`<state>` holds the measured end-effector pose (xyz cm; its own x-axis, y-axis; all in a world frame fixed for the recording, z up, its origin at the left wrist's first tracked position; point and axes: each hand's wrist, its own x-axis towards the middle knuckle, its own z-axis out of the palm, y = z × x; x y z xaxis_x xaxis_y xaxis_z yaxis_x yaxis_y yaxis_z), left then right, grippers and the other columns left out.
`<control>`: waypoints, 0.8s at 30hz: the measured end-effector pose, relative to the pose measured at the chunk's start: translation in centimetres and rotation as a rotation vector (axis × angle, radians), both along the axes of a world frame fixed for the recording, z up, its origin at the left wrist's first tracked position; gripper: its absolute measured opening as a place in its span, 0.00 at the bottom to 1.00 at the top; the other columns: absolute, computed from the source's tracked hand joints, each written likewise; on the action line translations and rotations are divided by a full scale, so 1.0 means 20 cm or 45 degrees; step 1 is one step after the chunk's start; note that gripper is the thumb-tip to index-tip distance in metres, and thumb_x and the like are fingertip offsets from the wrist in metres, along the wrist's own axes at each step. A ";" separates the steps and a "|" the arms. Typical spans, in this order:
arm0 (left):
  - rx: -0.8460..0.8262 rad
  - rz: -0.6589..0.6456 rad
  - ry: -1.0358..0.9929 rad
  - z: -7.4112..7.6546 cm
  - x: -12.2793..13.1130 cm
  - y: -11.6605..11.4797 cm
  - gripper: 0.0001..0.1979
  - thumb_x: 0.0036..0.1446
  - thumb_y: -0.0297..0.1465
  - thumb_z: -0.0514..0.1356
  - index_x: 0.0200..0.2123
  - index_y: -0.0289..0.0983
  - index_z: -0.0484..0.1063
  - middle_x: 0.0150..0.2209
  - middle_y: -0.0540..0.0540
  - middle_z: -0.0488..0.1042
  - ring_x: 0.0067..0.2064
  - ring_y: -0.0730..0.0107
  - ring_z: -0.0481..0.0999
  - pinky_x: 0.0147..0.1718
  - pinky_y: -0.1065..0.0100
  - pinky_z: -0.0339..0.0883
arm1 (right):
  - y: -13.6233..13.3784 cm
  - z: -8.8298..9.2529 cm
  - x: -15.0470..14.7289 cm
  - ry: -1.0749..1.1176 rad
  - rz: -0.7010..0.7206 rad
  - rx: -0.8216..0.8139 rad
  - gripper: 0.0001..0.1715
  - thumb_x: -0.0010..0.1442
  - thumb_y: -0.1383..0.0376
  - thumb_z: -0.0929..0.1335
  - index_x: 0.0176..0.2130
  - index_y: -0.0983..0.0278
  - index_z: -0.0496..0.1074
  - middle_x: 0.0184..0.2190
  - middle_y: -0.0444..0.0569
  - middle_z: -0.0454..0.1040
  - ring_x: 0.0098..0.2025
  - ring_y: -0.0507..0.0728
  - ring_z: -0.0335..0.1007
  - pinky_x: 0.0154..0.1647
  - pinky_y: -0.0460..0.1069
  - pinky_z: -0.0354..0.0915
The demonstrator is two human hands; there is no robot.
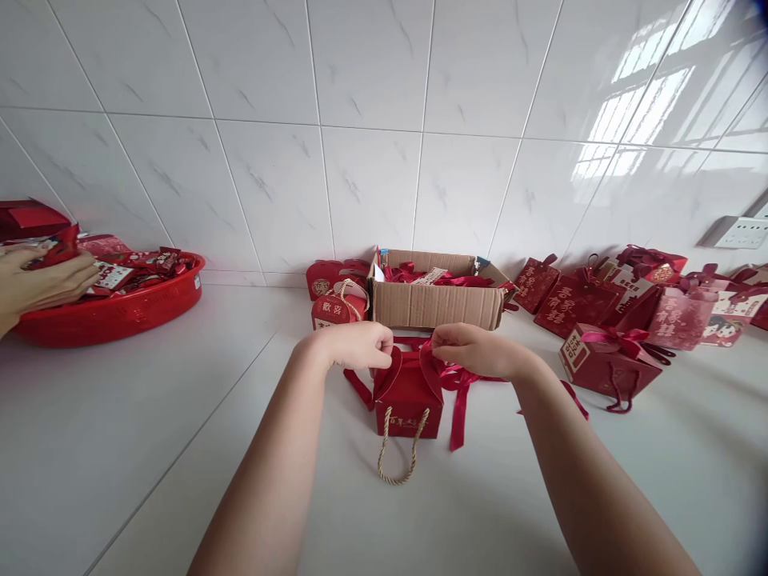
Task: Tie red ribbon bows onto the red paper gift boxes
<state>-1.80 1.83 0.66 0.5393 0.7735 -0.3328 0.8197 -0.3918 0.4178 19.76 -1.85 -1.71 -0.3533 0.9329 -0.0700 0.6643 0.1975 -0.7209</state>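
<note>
A red gift box [408, 392] with gold lettering stands upright on the counter before me, its gold rope handle [396, 480] drooping down the front. My left hand [367, 346] pinches the upper left flap of this box. On the opposite side, my right hand [459, 349] is closed at the upper right flap. A dark pink ribbon [459, 412] trails from beside the box onto the counter, on the right. Just behind my left hand sits another red box [336, 310] with a rope handle.
An open cardboard carton [435, 308] holding red ribbons stands against the tiled wall. Several red gift boxes [609, 360] are grouped at the right. Another person's hand [48, 276] is over a red plastic basin [120, 316] of packets at the left.
</note>
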 end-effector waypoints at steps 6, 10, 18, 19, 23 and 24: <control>-0.034 -0.014 -0.041 0.00 -0.01 0.00 0.05 0.41 0.31 0.55 0.27 0.39 0.64 0.25 0.52 0.69 0.25 0.72 0.65 0.20 0.72 0.53 | 0.00 0.00 -0.05 0.278 -0.054 -0.138 0.08 0.56 0.64 0.61 0.26 0.63 0.62 0.21 0.41 0.63 0.24 0.49 0.58 0.26 0.46 0.56; -0.141 0.010 -0.104 0.01 -0.01 -0.01 0.08 0.40 0.27 0.55 0.29 0.39 0.64 0.23 0.52 0.70 0.25 0.72 0.68 0.21 0.72 0.56 | 0.01 -0.02 -0.04 0.266 -0.080 -0.119 0.08 0.56 0.60 0.64 0.31 0.62 0.63 0.18 0.38 0.58 0.19 0.48 0.50 0.20 0.45 0.49; -0.097 0.002 0.010 -0.01 -0.02 0.01 0.10 0.40 0.29 0.55 0.31 0.40 0.67 0.23 0.53 0.68 0.21 0.75 0.61 0.18 0.72 0.53 | 0.02 -0.03 0.02 0.061 0.125 0.216 0.10 0.52 0.60 0.68 0.36 0.60 0.67 0.22 0.38 0.59 0.24 0.49 0.53 0.22 0.44 0.51; -0.105 0.000 0.008 -0.01 -0.02 0.01 0.10 0.40 0.29 0.55 0.31 0.40 0.67 0.23 0.53 0.67 0.21 0.75 0.61 0.19 0.72 0.54 | 0.03 -0.03 0.03 0.070 0.137 0.232 0.09 0.54 0.59 0.67 0.36 0.60 0.68 0.22 0.39 0.58 0.23 0.49 0.53 0.22 0.44 0.51; -0.112 -0.004 -0.026 0.00 -0.02 0.01 0.11 0.40 0.28 0.55 0.31 0.39 0.68 0.22 0.54 0.63 0.21 0.76 0.59 0.19 0.73 0.54 | 0.03 -0.03 0.02 0.011 0.087 0.273 0.09 0.58 0.58 0.64 0.33 0.61 0.68 0.19 0.38 0.56 0.21 0.49 0.49 0.21 0.45 0.50; -0.108 -0.005 -0.031 0.00 -0.02 0.01 0.11 0.40 0.28 0.55 0.31 0.39 0.69 0.22 0.54 0.63 0.21 0.76 0.59 0.18 0.73 0.53 | 0.03 -0.03 0.01 -0.030 0.049 0.265 0.09 0.58 0.58 0.63 0.33 0.61 0.67 0.18 0.38 0.57 0.21 0.49 0.49 0.20 0.45 0.49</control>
<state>-2.25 1.98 0.61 0.5511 0.7409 -0.3839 0.8074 -0.3573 0.4695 20.01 -1.15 -2.31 -0.3894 0.9140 0.1141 0.6696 0.3660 -0.6463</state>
